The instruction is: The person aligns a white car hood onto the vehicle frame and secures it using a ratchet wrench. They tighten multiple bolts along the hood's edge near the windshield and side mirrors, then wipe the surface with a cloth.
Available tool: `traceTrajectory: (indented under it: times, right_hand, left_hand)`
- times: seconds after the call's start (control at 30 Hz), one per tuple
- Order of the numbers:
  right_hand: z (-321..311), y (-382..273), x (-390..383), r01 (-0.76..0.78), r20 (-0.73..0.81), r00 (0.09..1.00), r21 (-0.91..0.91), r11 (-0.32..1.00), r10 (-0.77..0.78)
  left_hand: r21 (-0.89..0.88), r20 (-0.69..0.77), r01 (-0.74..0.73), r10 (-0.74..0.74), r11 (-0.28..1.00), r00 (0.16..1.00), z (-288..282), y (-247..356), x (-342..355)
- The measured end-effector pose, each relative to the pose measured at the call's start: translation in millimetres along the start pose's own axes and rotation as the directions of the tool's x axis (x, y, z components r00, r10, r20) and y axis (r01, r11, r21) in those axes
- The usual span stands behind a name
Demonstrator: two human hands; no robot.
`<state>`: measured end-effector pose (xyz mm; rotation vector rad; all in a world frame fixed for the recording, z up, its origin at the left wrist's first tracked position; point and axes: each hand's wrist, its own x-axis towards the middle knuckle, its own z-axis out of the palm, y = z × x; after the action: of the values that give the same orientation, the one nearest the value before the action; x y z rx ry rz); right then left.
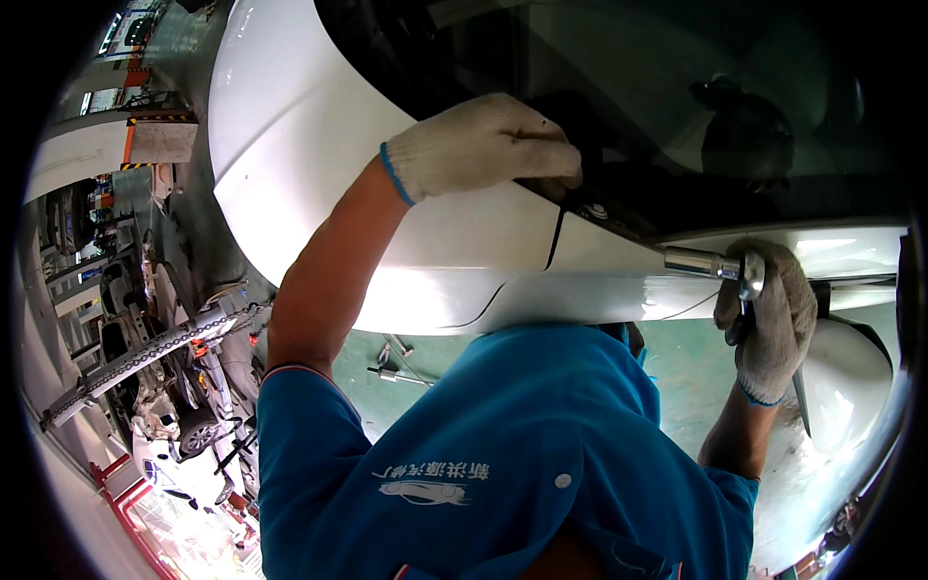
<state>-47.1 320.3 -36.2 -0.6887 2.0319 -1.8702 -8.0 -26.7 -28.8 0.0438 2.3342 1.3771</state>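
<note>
My left hand, in a pale knit glove, rests over the dark windscreen edge of a white car, its fingers curled and closed; what they hold, if anything, is hidden. My right hand, gloved alike, grips a chrome ratchet with a long socket pointing left, low along the edge of the dark glass. A small metal fitting shows in the black trim between my hands.
Metal tools lie on the green floor beside my body. A white side mirror is at right. At left stand a chained metal beam, a partly stripped white vehicle with a wheel, and red railings.
</note>
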Motion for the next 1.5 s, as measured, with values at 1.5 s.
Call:
traceTrajectory:
  times: [1.5]
  right_hand:
    - [109.9,14.0,35.5,0.363,0.560,0.738,0.141,0.921,-0.376]
  left_hand:
    - [0.103,0.097,-0.031,0.021,0.994,0.995,-2.2,-2.1,6.9]
